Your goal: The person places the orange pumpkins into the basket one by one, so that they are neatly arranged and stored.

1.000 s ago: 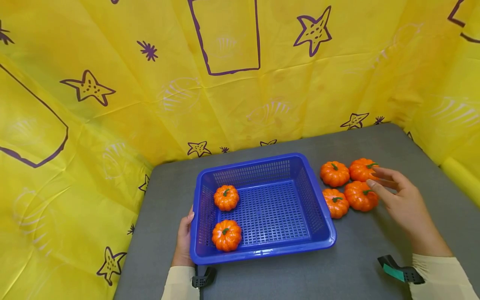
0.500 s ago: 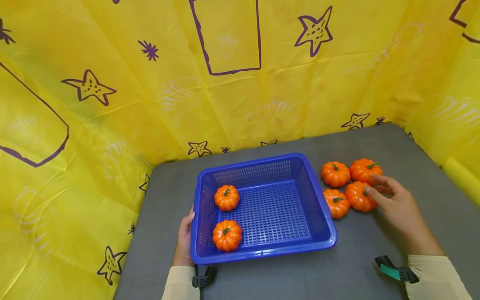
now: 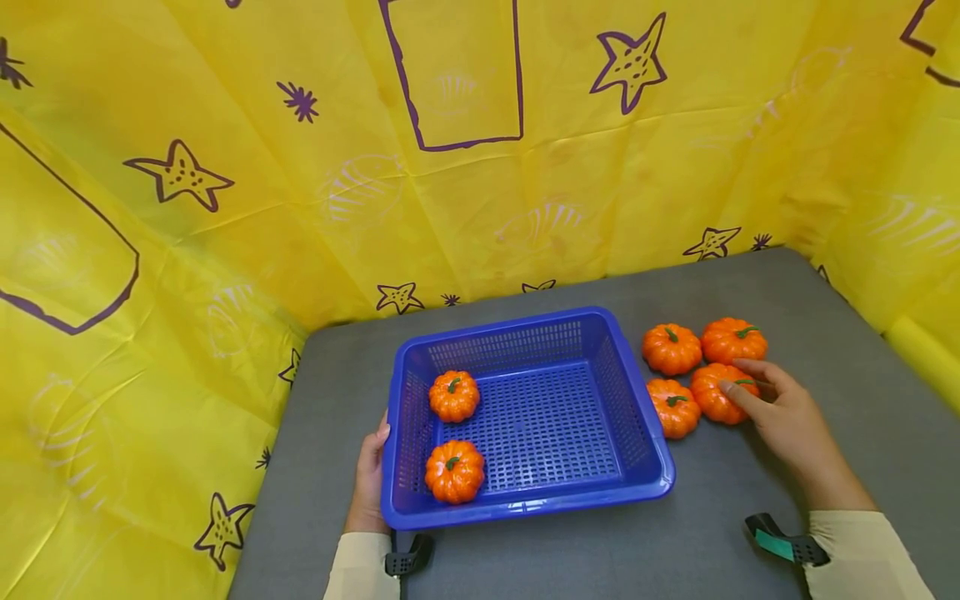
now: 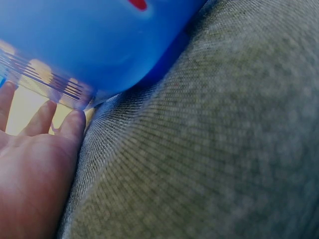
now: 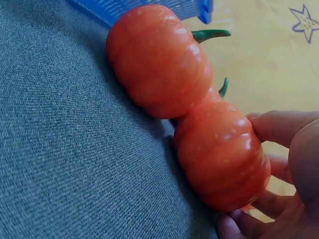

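A blue plastic basket point(image 3: 525, 506) stands on the grey table, with two small orange toy pumpkins point(image 3: 453, 396) inside at its left. My left hand point(image 3: 368, 483) rests against the basket's left outer wall. In the left wrist view, its fingers point(image 4: 40, 119) extend up to the slotted side. To the right of the basket, my right hand point(image 3: 787, 421) holds the near right pumpkin point(image 3: 716, 393) of a cluster. The right wrist view has my thumb and fingers on opposite sides of that pumpkin point(image 5: 222, 154), beside another pumpkin point(image 5: 157, 62).
The other pumpkins of the cluster are a far left one point(image 3: 670, 350), a far right one point(image 3: 731, 340) and a near left one point(image 3: 675, 410) close by the basket's right wall. Yellow printed cloth point(image 3: 480, 208) hangs behind and beside the grey table point(image 3: 570, 558).
My right hand has moved left and slightly down, from beside the right-hand pumpkins onto the near right one. The left hand and the basket have stayed in place.
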Demonstrator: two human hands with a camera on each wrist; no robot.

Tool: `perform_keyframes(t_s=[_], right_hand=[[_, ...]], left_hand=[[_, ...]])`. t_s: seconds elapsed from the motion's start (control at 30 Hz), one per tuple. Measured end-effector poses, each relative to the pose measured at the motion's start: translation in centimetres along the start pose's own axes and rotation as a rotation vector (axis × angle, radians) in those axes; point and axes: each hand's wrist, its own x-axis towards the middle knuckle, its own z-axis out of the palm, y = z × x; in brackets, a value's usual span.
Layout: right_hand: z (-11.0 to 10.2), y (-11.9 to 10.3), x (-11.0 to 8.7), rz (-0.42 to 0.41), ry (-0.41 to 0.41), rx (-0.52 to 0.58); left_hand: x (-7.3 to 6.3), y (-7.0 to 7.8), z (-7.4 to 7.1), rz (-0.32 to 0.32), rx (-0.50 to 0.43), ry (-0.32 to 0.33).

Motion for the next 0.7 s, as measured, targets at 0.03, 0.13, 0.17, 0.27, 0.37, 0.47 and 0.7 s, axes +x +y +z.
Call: perform_keyframes(t_s=[0.03,0.13,0.17,0.27,0.37,0.47,0.7], right_hand=[[0.0,0.04,-0.01,0.0,0.0,-0.004],[-0.01,0.13,-0.06,-0.005,-0.003,-0.011],[-0.02,0.14,-0.08,-0.005,-0.003,-0.011],[0.01,0.15,-0.1,-0.015,0.004,-0.008],[-0.01,0.16,-0.15,-0.022,0.009,-0.009],[-0.11,0.17,-0.21,-0.019,0.006,-0.013],[-0.68,-0.24,-0.32,-0.009,0.001,-0.027]], left_hand=[[0.04,-0.07,-0.08,-0.001,-0.004,-0.001],[0.13,-0.2,-0.24,-0.002,-0.013,-0.004],[0.15,-0.22,-0.29,-0.002,-0.016,-0.007],[0.18,-0.21,-0.29,-0.002,-0.021,-0.015],[0.17,-0.18,-0.23,-0.006,-0.024,-0.016],[0.11,-0.09,-0.06,-0.012,-0.022,-0.009],[-0.06,0.19,0.32,-0.014,-0.012,0.008]])
